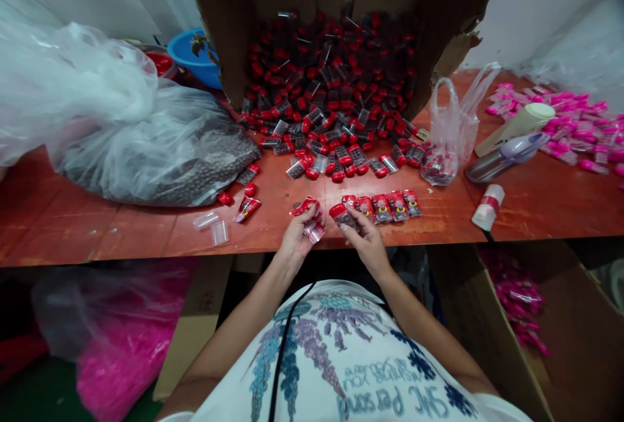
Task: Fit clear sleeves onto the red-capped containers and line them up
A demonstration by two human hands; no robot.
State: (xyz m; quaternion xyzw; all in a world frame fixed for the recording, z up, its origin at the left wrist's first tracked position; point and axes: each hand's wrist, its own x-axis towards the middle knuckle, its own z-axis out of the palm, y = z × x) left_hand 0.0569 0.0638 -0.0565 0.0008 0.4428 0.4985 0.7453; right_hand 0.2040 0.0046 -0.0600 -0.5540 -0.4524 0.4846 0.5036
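Both hands work at the desk's [121,240] near edge: my left hand [297,237] is closed around a bunch of red-capped packets [309,217], my right hand [363,240] pinches one packet [341,215], whose long axis continues the row [390,205] running rightward.

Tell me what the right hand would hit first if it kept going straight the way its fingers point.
Probably the row of red packets just beyond the right hand, though depth is hard to judge.
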